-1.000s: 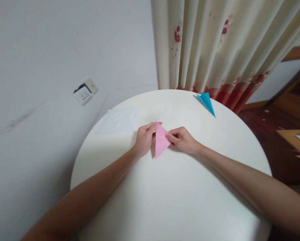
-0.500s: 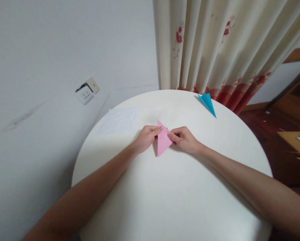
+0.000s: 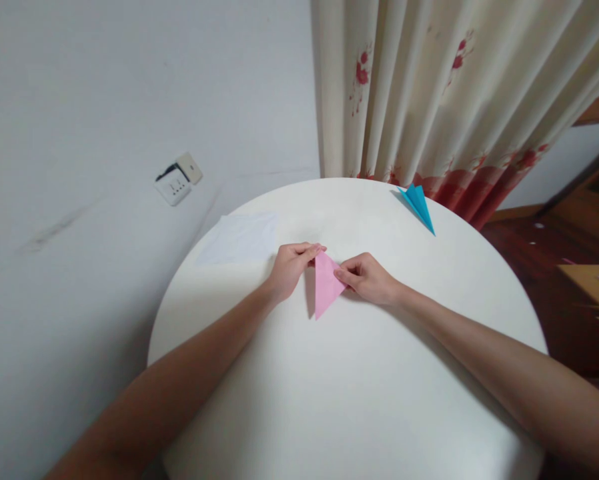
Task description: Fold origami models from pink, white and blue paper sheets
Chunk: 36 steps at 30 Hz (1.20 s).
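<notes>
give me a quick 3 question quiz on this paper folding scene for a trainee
1. True or false: the pink paper is held by both the left hand and the right hand.
2. Which lies near the table's far edge by the curtain? A) blue folded paper B) scissors C) a cup
3. Fill in: the pink paper is folded into a ____ shape.

Key: 1 true; 2 A; 3 triangle

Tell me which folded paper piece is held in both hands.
The pink triangle, pinched by left hand and right hand; the blue one lies untouched.
</notes>
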Available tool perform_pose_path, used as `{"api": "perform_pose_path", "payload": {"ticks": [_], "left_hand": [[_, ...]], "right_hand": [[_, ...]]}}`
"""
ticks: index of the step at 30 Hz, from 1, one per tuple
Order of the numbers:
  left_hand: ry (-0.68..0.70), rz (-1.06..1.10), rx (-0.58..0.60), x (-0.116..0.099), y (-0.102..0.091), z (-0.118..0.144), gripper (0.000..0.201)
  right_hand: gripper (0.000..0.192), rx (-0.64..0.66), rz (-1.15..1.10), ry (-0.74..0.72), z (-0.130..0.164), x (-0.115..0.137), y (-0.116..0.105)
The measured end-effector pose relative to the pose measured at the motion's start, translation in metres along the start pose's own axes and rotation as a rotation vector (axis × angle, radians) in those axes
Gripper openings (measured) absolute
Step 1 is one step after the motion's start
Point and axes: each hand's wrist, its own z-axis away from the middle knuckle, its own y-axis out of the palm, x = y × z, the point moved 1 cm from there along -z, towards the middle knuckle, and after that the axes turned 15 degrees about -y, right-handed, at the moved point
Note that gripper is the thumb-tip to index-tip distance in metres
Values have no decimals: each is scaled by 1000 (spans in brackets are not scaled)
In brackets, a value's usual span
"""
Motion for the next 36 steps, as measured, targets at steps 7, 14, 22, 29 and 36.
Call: {"api": "perform_pose_path", "payload": {"ticks": [7, 14, 22, 29, 36], "left_hand": [[-42, 220, -188, -3, -11, -9, 27], [-177, 31, 179, 1, 3, 3, 46], [-142, -255, 219, 2, 1, 6, 36], [-56, -402, 149, -7, -7, 5, 39], [58, -352, 37, -17, -2, 9, 38]], "right_hand": [[46, 51, -24, 14, 2, 3, 0], [47, -82, 51, 12, 0, 4, -5], [46, -61, 20, -9, 0, 3, -4], [45, 1, -43, -11, 2, 9, -5], [47, 48, -55, -5, 2, 13, -6]]}}
